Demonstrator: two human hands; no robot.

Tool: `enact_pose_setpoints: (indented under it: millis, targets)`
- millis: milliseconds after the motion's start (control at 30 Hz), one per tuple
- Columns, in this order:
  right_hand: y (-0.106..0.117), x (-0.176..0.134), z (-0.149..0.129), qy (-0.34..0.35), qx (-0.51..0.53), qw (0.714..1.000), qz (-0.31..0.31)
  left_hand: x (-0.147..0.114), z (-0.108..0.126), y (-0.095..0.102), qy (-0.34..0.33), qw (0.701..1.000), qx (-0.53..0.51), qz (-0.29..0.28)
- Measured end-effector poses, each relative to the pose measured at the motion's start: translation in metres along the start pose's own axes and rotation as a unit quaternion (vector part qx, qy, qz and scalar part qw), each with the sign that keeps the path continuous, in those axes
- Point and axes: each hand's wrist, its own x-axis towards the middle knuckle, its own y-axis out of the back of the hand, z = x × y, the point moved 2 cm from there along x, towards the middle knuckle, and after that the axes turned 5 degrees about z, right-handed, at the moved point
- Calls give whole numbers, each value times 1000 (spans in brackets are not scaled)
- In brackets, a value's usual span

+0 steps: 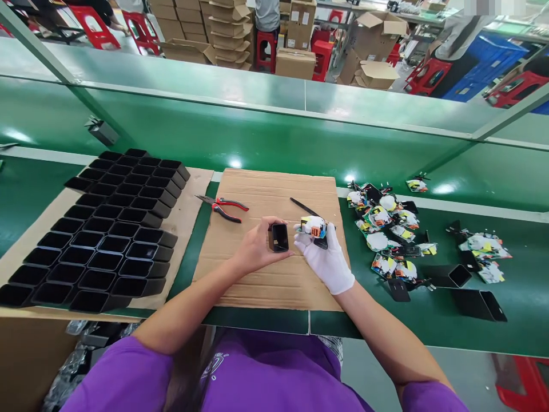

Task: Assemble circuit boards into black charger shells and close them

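My bare left hand (256, 247) is closed around a small black box-shaped housing (280, 237), its open end turned towards me. Close to its right, my right hand (328, 268) in a white glove grips a circuit board assembly (314, 226) with white, yellow and orange parts. A black piece hangs below the board at my fingers. The two held things are apart. Behind them a thin black strip (305, 207) slants over the cardboard sheet (274, 189); whether it joins the board I cannot tell. Red-and-black pliers (221, 208) lie on the cardboard, left of my hands.
Rows of black housings (107, 243) stand on cardboard at the left. Loose circuit board assemblies (381, 220) are heaped on the green bench (433, 320) at the right, with two black housings (478, 304) nearby. A green ledge (274, 126) runs along the back.
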Motion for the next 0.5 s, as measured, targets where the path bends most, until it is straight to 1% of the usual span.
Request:
enact_pose_setpoints:
  millis: [133,300,500]
  targets:
    - [0,0,1,-7,10,1000,3,-1,4,1,1,1000,-1,3]
    - [0,-2,1,-5,-2,1000,14,-1,5,1,16,1000,-2,-8]
    - [0,-2,2,-9,-4,1000,16,-2,6,1,-8,1000,-3,8]
